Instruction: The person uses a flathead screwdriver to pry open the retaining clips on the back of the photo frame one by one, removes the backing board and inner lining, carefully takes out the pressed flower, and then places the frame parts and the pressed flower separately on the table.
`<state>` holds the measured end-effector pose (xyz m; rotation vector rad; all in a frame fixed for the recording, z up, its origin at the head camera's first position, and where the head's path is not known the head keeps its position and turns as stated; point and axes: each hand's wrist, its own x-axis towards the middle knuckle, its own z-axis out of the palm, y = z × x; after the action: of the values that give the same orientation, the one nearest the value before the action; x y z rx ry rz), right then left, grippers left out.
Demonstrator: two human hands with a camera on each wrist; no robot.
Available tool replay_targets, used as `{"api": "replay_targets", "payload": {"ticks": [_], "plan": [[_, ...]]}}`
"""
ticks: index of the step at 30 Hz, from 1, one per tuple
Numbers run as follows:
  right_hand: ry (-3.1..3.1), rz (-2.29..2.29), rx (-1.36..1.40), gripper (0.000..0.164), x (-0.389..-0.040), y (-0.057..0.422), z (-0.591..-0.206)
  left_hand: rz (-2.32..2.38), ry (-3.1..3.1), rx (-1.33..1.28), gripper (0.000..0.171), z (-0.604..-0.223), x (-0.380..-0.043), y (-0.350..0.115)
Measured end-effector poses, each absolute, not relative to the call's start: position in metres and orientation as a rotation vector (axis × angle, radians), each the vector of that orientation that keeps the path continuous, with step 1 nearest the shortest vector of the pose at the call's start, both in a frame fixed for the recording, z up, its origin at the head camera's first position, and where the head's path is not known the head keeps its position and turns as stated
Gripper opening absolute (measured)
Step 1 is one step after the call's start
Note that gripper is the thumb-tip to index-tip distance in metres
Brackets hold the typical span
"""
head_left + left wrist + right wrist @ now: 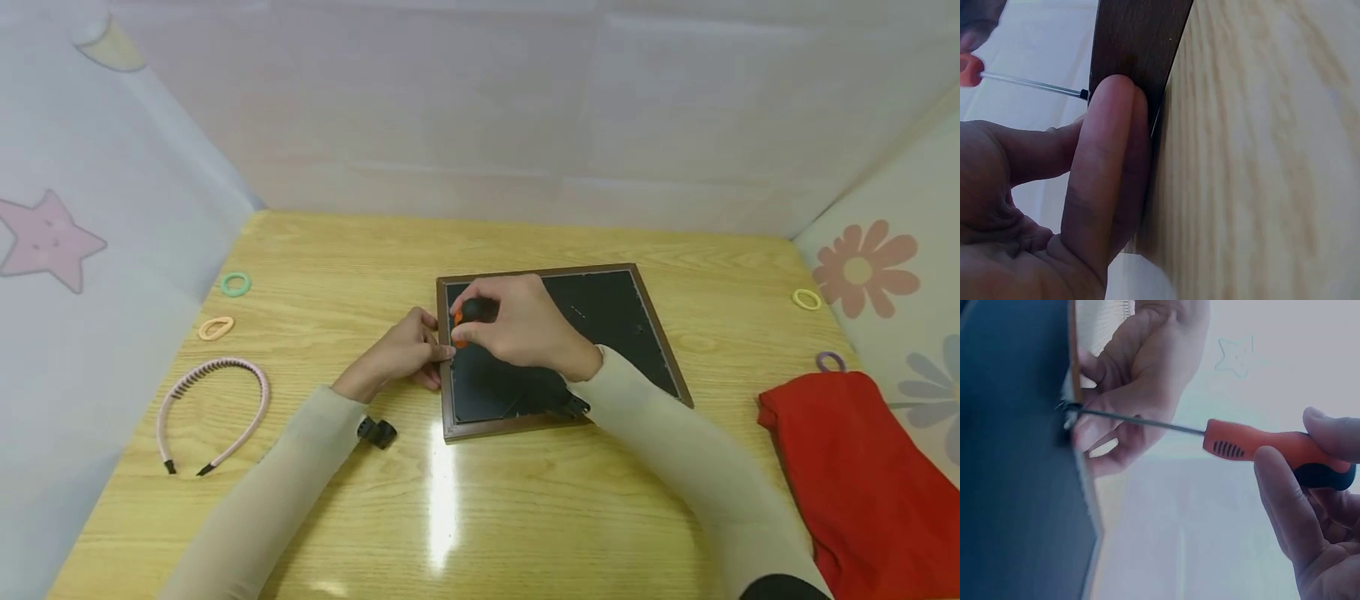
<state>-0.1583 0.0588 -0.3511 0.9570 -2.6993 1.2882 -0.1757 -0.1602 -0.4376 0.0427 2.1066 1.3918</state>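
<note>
Right hand [517,321] pinching the orange screwdriver [1241,439] and left hand [401,350] gripping the near-side edge of the frame [487,390] on the worktop [525,517], I'm apparently working a fastener too blurred to make out, so the next turn calls for steady, square pressure.

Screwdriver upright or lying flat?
Roughly upright: the right hand holds the screwdriver, which stands out from the frame in both wrist views.
</note>
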Motion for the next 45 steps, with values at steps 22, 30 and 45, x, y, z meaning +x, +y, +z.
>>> {"api": "replay_targets", "payload": {"ticks": [22, 30, 45], "plan": [[-2.69, 1.195, 1.071, 0.015, -0.17, 0.037, -0.347, 1.446, 2.158, 0.316, 0.014, -0.441, -0.185, -0.154], [-2.628, 1.638, 0.651, 0.024, -0.186, 0.099, -0.357, 1.068, 2.406, 0.153, 0.039, -0.428, -0.186, -0.153], [-2.455, 2.0, 0.316, 0.034, -0.206, 0.185, -0.393, 0.806, 2.969, 0.342, 0.044, -0.422, -0.267, -0.133]]}}
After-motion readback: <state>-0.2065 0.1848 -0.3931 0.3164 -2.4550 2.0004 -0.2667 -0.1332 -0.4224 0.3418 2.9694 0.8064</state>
